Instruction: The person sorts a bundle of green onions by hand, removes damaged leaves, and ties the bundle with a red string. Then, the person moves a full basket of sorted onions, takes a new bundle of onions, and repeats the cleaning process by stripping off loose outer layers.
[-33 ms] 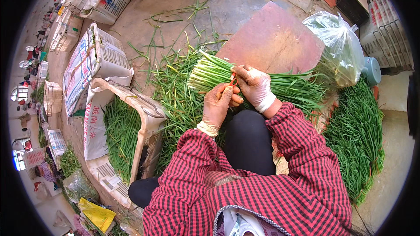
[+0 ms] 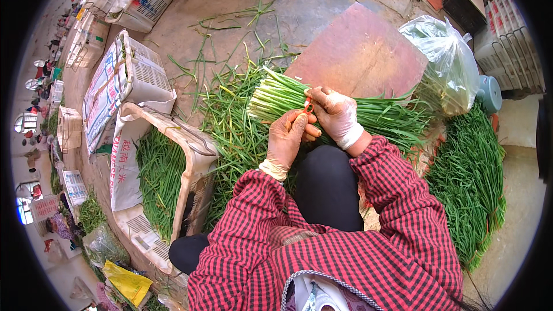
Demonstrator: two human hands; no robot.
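Observation:
A bunch of garlic chives lies across my knee, its pale stem ends to the left and green leaves to the right. My left hand, in a thin glove, pinches a red tie at the near side of the bunch. My right hand, also gloved, closes on the same tie from the right, its knuckles against the stems. The tie forms a small loop between my fingertips. Beneath the bunch and to its left, loose chives cover the ground. How far the tie runs around the bunch is hidden.
A plastic crate with more chives stands at my left. A reddish board lies ahead, beside a clear plastic bag and a blue-grey round container. Tied chives are heaped at my right. Other crates stand far left.

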